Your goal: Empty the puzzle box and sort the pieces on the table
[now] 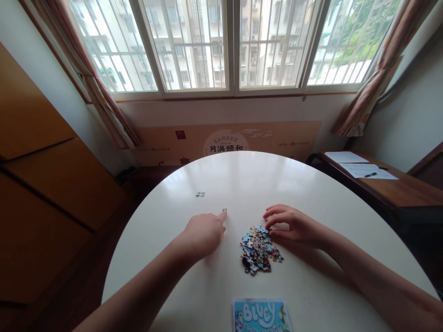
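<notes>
A pile of small, many-coloured jigsaw pieces (258, 251) lies on the white round table (311, 189). At the pile's upper right edge is my right hand (294, 226), its fingers curved and apart, with nothing visibly held. My left hand (206, 233) is left of the pile. Its index finger stretches onto a single puzzle piece (224, 210) on the tabletop, while the other fingers curl under, and no object shows in them. Farther back to the left lie a few loose pieces (200, 194) close together.
A blue Bluey picture box or card (261, 316) lies at the near edge of view. To the right, a wooden side table (411, 189) holds papers (363, 170) and a pen (370, 174). Beyond the round table stand a printed board (290, 138) and barred windows.
</notes>
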Demonstrator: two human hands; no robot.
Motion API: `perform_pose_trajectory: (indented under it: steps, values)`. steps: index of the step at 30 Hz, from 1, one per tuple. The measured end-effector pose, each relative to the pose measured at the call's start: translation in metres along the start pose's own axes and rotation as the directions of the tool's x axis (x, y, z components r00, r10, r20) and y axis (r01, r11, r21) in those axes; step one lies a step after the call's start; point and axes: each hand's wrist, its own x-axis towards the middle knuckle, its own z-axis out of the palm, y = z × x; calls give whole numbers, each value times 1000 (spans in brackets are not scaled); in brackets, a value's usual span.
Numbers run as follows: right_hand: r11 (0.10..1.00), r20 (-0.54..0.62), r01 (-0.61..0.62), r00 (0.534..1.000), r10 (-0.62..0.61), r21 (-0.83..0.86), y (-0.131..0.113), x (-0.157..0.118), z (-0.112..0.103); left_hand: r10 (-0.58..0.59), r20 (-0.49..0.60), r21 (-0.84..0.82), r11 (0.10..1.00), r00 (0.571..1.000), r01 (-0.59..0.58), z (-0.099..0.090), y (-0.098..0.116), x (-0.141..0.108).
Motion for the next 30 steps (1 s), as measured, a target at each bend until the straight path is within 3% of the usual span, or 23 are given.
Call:
perform_pose_trajectory:
  steps: [4, 14, 23, 30]
  values:
    - [1000, -3, 3, 1000, -3, -4, 0, 0, 1, -52, 20, 44, 998, 998, 51, 5, -3, 10]
    - [1000, 2, -14, 1000, 14, -6, 1, 0, 2, -179, -123, -10, 984, 976, 179, 12, -50, 40]
    - [1000, 4, -25, 1000, 25, 3, 1, -1, 3, -226, -144, -37, 974, 963, 223, 15, -60, 46]
    - [1000, 5, -24, 1000, 24, -1, 1, 0, 2, -234, -124, -25, 972, 964, 233, 10, -53, 36]
